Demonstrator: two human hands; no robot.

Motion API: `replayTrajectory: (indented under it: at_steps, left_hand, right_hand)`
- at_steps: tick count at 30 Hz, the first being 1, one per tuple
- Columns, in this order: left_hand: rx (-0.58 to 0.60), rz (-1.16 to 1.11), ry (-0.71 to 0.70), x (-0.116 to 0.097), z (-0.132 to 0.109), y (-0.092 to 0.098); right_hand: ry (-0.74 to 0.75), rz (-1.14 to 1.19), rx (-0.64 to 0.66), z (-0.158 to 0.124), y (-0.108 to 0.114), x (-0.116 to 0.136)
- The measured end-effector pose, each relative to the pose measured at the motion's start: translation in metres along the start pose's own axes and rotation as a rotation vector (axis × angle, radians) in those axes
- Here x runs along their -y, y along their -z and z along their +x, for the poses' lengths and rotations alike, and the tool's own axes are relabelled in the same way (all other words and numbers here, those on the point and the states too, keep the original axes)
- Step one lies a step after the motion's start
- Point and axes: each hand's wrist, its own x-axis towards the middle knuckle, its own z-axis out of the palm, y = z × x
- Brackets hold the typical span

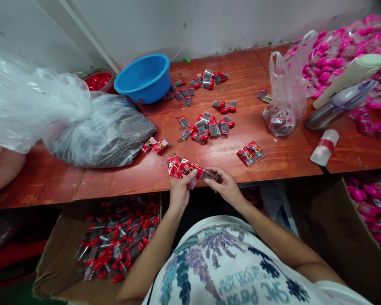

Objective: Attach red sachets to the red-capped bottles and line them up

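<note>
In the head camera's view, a person's left hand (179,194) grips a fanned batch of red printed packets (182,167) over the near edge of a red-brown wooden table (288,156), while the right hand (226,186), just beside it, pinches a small container of dark beads (210,175) between thumb and fingers. Red-capped bead containers (213,128) lie clustered beyond both hands, with a clear plastic bag (106,131) and a blue basin (153,90) farther left and two glossy red packets (254,150) to the right.
</note>
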Motion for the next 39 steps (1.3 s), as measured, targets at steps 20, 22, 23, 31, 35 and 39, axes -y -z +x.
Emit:
replayTrajectory:
  at_steps: [20, 22, 23, 31, 35, 39]
  left_hand:
    - [0.032, 0.162, -0.039, -0.001, -0.003, 0.004]
    - [0.025, 0.155, -0.050, 0.002, -0.003, 0.005]
    - [0.023, 0.151, -0.056, 0.004, -0.003, 0.006]
    - [0.035, 0.139, -0.088, 0.003, -0.003, 0.008]
    - [0.049, 0.165, -0.081, -0.001, -0.005, 0.007]
    - [0.070, 0.176, -0.012, -0.004, -0.007, 0.006]
  right_hand:
    - [0.313, -0.201, -0.041, -0.005, 0.003, 0.000]
    - [0.339, -0.222, -0.043, -0.006, 0.002, 0.002]
    - [0.344, -0.224, -0.046, -0.007, 0.002, 0.002]
    - [0.296, -0.201, -0.077, -0.011, 0.003, 0.010]
    - [0.084, -0.063, -0.054, -0.008, 0.004, 0.014]
    - [-0.139, 0.090, 0.028, -0.005, 0.005, 0.013]
